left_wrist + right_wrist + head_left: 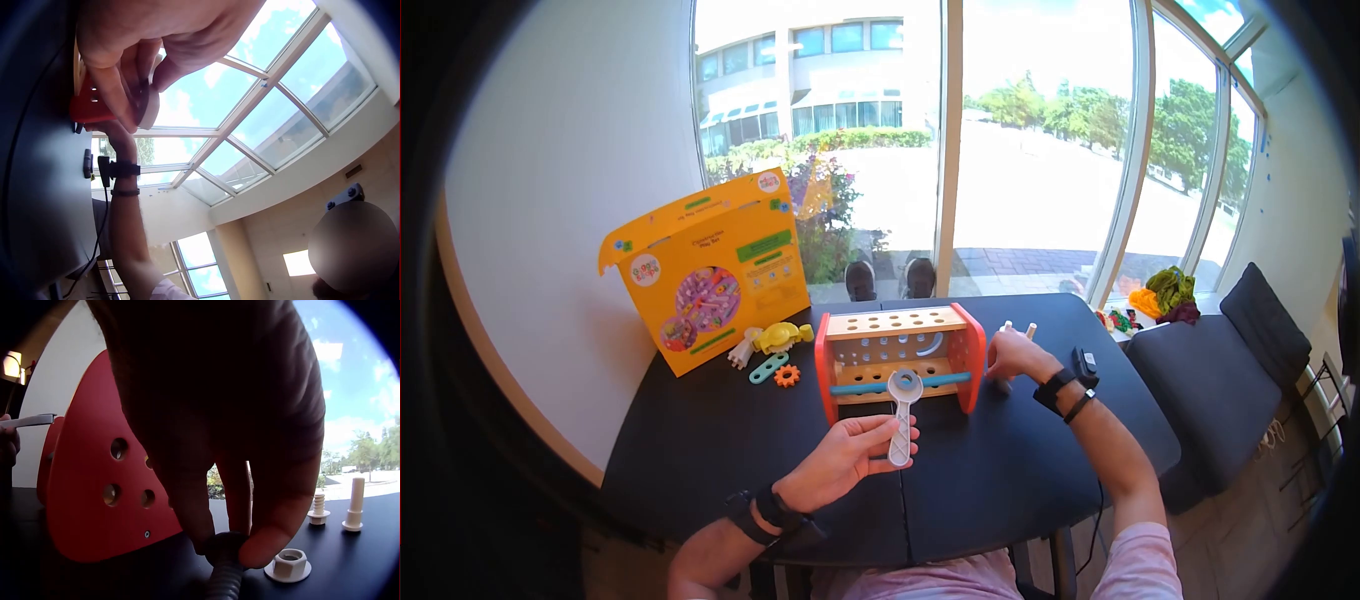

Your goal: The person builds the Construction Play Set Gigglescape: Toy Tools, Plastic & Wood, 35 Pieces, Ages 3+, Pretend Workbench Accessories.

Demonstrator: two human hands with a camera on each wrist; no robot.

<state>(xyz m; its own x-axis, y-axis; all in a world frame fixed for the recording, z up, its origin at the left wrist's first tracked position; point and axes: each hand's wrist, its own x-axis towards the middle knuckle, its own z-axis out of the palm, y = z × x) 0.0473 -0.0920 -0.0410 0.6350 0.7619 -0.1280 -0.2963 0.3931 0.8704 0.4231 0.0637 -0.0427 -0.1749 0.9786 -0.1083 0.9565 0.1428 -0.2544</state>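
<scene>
Grey wrench (903, 416) gripped at handle between thumb and fingers of left hand (852, 456), ring end up, before red-sided toolbox (976, 352). Dark threaded bolt (225, 580) pinched by fingers of right hand (234, 419), beside toolbox; contact with worktop (970, 490) cannot be told. Pale nut (289, 567), pale screw (319, 511), pale peg (354, 506) placed nearby. Orange gear (787, 376) laid beside teal link (768, 369).

The grey wrench (903, 406) is matt plastic. Ribbed bolt (225, 582) toward the right edge of the smooth black worktop (1000, 480): probably plastic too, kinda dark to tell. Red side panel's (87, 500) smooth painted wood, top plank's (895, 321) bare wood, yellow box (745, 300) by the far left edge is slick card.
</scene>
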